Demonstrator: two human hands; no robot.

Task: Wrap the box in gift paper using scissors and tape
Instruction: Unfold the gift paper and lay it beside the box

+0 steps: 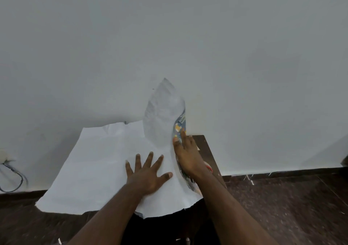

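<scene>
White gift paper (98, 162) under left hand (148, 175); box apparently hidden.

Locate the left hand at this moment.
In the head view, the left hand lies flat, fingers spread, on the white-backed sheet of gift paper, just left of the right hand near the frame's centre.

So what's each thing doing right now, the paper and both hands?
Gift paper: spread white side up over the table, its right edge lifted and curled so the printed side shows.
Left hand: flat on the paper, fingers spread, pressing down.
Right hand: straight fingers pushing the lifted edge up.
Table: mostly covered, one brown corner showing.
Cable: lying loose at the far left.
</scene>
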